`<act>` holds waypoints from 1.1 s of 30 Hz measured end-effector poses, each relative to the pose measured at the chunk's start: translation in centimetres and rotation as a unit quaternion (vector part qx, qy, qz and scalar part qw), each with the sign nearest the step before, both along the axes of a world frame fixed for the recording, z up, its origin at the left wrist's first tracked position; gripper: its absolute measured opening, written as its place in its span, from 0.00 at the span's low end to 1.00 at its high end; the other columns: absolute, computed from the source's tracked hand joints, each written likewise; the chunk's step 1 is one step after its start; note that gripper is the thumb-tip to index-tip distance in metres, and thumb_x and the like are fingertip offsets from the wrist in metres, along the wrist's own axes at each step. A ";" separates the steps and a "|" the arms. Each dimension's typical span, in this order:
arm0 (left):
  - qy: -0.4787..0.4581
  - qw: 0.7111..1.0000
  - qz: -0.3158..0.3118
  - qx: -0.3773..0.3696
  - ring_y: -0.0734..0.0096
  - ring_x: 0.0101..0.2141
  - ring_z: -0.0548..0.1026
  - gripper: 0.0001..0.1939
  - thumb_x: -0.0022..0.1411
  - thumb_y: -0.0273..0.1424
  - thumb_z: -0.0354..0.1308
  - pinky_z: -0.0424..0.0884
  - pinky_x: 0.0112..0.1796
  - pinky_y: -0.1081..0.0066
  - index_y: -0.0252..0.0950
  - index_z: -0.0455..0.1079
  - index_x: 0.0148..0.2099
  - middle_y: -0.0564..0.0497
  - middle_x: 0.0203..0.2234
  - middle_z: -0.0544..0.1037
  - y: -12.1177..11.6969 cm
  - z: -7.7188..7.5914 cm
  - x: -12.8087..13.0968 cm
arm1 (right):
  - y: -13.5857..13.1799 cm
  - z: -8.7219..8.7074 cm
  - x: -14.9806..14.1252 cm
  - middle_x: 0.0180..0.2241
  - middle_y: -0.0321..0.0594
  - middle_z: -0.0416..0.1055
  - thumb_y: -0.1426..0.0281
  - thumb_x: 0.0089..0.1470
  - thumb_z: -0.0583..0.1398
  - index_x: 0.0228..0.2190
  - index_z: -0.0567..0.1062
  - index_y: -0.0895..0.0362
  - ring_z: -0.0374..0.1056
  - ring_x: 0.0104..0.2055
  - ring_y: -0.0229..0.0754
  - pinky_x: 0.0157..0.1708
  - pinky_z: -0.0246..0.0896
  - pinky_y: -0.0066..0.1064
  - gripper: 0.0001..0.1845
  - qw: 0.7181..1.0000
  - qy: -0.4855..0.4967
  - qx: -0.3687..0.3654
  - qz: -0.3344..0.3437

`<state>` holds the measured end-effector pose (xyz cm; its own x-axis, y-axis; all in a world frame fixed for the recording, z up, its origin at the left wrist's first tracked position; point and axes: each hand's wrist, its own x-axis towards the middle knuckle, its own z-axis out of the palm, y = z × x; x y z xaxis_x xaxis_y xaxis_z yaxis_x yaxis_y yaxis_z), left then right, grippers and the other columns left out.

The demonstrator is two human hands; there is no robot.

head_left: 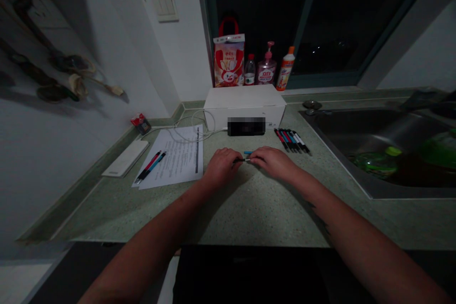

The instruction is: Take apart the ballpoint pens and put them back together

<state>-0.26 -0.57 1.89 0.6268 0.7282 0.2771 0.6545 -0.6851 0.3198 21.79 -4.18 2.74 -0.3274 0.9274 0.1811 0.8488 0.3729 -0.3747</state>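
Observation:
Over the middle of the counter, my left hand point(221, 165) pinches the dark end of a slim pen part point(243, 159), black on the left and silver on the right. My right hand point(273, 162) closes its fingertips on the silver end, so the two hands almost meet. Just behind them a short blue pen piece point(247, 152) shows; my right hand partly hides it. A row of several pens point(291, 140), red, blue and white with black grips, lies to the right. On the left, two pens, red and blue point(151, 166), rest on a printed sheet point(181, 154).
A white box point(245, 99) stands at the back, with a black device point(245, 129) on a white cable before it. Bottles and a bag point(229, 61) line the sill. The steel sink point(356, 171) is at right; a white flat case point(125, 158) lies left.

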 end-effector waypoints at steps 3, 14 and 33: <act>0.002 0.999 0.031 0.008 0.59 0.44 0.74 0.09 0.67 0.29 0.58 0.66 0.48 0.60 0.38 0.76 0.47 0.46 0.41 0.80 0.2 0.1 -0.2 | 0.1 0.1 0.4 0.40 0.42 0.80 0.68 0.64 0.58 0.40 0.82 0.52 0.74 0.45 0.49 0.44 0.64 0.37 0.11 0.999 -0.029 0.014 -0.039; 0.014 0.997 -0.062 -0.038 0.60 0.42 0.75 0.07 0.61 0.26 0.60 0.69 0.47 0.60 0.40 0.78 0.40 0.47 0.37 0.80 -0.9 -0.4 0.3 | 0.6 -0.3 1.6 0.41 0.45 0.77 0.68 0.65 0.57 0.39 0.82 0.53 0.72 0.46 0.48 0.47 0.65 0.37 0.12 0.996 0.009 0.045 -0.081; -0.053 0.996 0.068 -0.013 0.59 0.42 0.75 0.07 0.67 0.30 0.58 0.69 0.47 0.60 0.38 0.79 0.41 0.46 0.36 0.81 1.3 -1.1 -0.1 | 0.4 -0.2 1.5 0.38 0.43 0.77 0.69 0.63 0.59 0.37 0.82 0.54 0.71 0.45 0.46 0.44 0.62 0.34 0.10 0.998 -0.021 0.015 -0.054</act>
<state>-0.38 0.69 0.81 0.4907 0.8122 0.3155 0.7021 -0.5830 0.4089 23.33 -3.73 2.55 -0.2331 0.9523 0.1969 0.8996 0.2881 -0.3281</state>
